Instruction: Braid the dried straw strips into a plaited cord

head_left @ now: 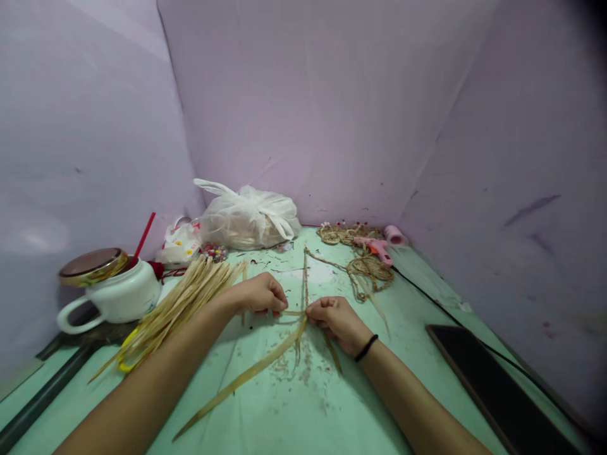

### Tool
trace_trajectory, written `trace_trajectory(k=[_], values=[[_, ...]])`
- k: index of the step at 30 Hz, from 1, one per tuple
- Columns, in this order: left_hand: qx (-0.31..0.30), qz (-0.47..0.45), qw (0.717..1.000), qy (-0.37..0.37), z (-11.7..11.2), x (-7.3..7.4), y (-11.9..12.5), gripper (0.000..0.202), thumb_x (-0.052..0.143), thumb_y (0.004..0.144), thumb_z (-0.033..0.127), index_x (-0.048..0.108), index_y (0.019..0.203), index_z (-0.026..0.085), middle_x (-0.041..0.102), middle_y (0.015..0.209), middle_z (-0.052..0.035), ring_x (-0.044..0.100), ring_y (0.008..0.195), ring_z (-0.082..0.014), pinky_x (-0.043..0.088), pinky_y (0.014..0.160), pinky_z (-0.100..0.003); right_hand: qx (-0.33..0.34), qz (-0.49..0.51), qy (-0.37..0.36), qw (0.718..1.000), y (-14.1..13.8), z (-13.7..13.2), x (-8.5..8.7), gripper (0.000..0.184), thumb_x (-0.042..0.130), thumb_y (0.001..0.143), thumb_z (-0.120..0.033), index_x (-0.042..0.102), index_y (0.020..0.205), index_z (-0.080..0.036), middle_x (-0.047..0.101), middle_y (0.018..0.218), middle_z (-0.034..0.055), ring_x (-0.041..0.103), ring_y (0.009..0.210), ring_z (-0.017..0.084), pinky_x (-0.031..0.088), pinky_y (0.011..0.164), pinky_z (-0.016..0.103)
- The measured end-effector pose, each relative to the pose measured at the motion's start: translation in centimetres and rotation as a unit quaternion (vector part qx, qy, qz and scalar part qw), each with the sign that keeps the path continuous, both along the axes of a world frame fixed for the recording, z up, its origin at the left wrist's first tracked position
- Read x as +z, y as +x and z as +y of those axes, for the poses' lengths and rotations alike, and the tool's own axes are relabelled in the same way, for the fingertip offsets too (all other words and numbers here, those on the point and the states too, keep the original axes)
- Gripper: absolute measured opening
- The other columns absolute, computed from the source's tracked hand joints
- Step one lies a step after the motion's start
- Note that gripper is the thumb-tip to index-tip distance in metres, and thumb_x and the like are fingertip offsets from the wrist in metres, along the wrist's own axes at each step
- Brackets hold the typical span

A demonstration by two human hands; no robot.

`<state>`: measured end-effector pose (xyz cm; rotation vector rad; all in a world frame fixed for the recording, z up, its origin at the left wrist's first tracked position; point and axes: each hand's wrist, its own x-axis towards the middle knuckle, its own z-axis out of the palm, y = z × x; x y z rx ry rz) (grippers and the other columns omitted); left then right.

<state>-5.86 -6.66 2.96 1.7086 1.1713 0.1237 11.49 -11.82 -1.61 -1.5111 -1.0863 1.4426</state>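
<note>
A thin braided straw cord (306, 278) runs straight toward me over the table, and loose dried leaf strips spread from its near end. My left hand (263, 295) is closed in a pinch on one short strip, left of the braid. With thumb and fingertips, my right hand (340, 323) pinches the braid's near end, where the strips meet. One long, wide strip (246, 371) slants from that point toward the lower left. Another strip (333, 354) hangs below my right hand. The exact crossing of the strips is partly hidden by my right fingertips.
On the left lie a bundle of dried strips (190, 297) and a white mug (126, 294). A white plastic bag (251, 218) sits at the back. Coiled cord (372, 270), a pink glue gun (379, 249) and a dark flat phone-like object (488, 385) are on the right.
</note>
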Motion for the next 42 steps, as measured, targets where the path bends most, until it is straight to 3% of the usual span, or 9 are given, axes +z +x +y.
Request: trace_trajectory(k=[4,6,10,16,20,24,28,34,42], values=[[0.068,0.076,0.990,0.094,2.0,1.1,-2.6,0.024,0.053,0.059,0.026,0.064,0.074,0.012,0.062,0.063,-0.0032,0.042,0.041,-0.0075,0.029,0.041,-0.020,0.004,0.000,0.007,1.000,0.0,0.0,-0.2,0.010,0.057,0.057,-0.019,0.051,0.051,-0.013,0.043,0.041,-0.0043,0.022,0.033,0.002,0.009,0.036,0.021],[0.129,0.167,0.958,0.192,3.1,1.1,-3.8,0.019,0.051,0.061,0.026,0.063,0.066,0.012,0.061,0.061,-0.0047,0.048,0.046,-0.0104,0.032,0.045,-0.021,0.006,-0.001,0.009,1.000,0.0,0.0,-0.3,0.012,0.056,0.057,-0.020,0.051,0.050,-0.013,0.042,0.041,-0.0043,0.022,0.033,0.002,0.009,0.036,0.021],[0.190,0.316,0.891,0.265,4.5,-0.6,-4.8,0.023,0.051,0.063,0.031,0.064,0.065,0.012,0.063,0.067,-0.0105,0.058,0.062,-0.0186,0.036,0.052,-0.023,0.006,0.000,0.010,1.000,0.0,0.0,-0.2,0.011,0.056,0.057,-0.019,0.051,0.050,-0.012,0.043,0.041,-0.0039,0.023,0.033,0.002,0.010,0.036,0.021],[0.230,0.371,0.851,0.292,5.0,-2.9,-4.5,0.021,0.050,0.059,0.021,0.064,0.073,0.012,0.064,0.079,-0.0166,0.060,0.075,-0.0243,0.038,0.056,-0.025,0.005,0.005,0.005,1.000,0.0,0.0,0.0,0.008,0.055,0.058,-0.017,0.053,0.052,-0.012,0.046,0.044,-0.0032,0.025,0.034,0.002,0.011,0.036,0.020],[0.174,0.296,0.901,0.266,4.2,-1.2,-4.1,0.012,0.049,0.057,0.018,0.059,0.060,0.013,0.059,0.061,-0.0084,0.055,0.057,-0.0175,0.034,0.048,-0.023,0.009,0.005,0.004,1.000,0.0,0.0,-0.1,0.009,0.055,0.058,-0.017,0.052,0.051,-0.013,0.045,0.042,-0.0037,0.024,0.033,0.002,0.011,0.035,0.020],[0.007,0.093,0.987,0.130,1.2,1.4,-2.2,0.011,0.051,0.058,0.023,0.057,0.060,0.014,0.051,0.050,0.0011,0.041,0.041,-0.0081,0.030,0.042,-0.020,0.014,0.006,0.008,1.000,0.1,0.0,-0.1,0.009,0.055,0.058,-0.017,0.051,0.050,-0.013,0.045,0.042,-0.0038,0.024,0.033,0.002,0.011,0.034,0.020],[-0.142,0.108,0.983,0.053,-1.8,1.9,0.1,0.013,0.053,0.057,0.026,0.059,0.061,0.016,0.051,0.050,0.0019,0.043,0.043,-0.0092,0.031,0.042,-0.020,0.006,-0.001,0.004,1.000,0.0,0.1,0.0,0.005,0.053,0.056,-0.014,0.051,0.051,-0.013,0.044,0.041,-0.0048,0.024,0.032,0.002,0.011,0.034,0.019],[-0.068,0.175,0.953,0.238,-2.3,0.5,1.7,0.021,0.050,0.062,0.033,0.062,0.062,0.016,0.055,0.054,-0.0002,0.043,0.049,-0.0100,0.027,0.045,-0.021,0.012,-0.004,0.005,1.000,0.1,0.1,-0.1,0.006,0.054,0.055,-0.015,0.051,0.051,-0.013,0.043,0.040,-0.0051,0.024,0.032,0.002,0.011,0.034,0.019],[0.006,0.164,0.944,0.287,-3.2,-1.7,4.0,0.018,0.053,0.060,0.031,0.063,0.061,0.016,0.057,0.057,-0.0024,0.047,0.054,-0.0125,0.027,0.048,-0.022,0.011,0.010,0.017,1.000,0.1,0.2,-0.2,0.009,0.053,0.056,-0.013,0.050,0.048,-0.014,0.040,0.037,-0.0060,0.024,0.033,0.003,0.012,0.034,0.019]])
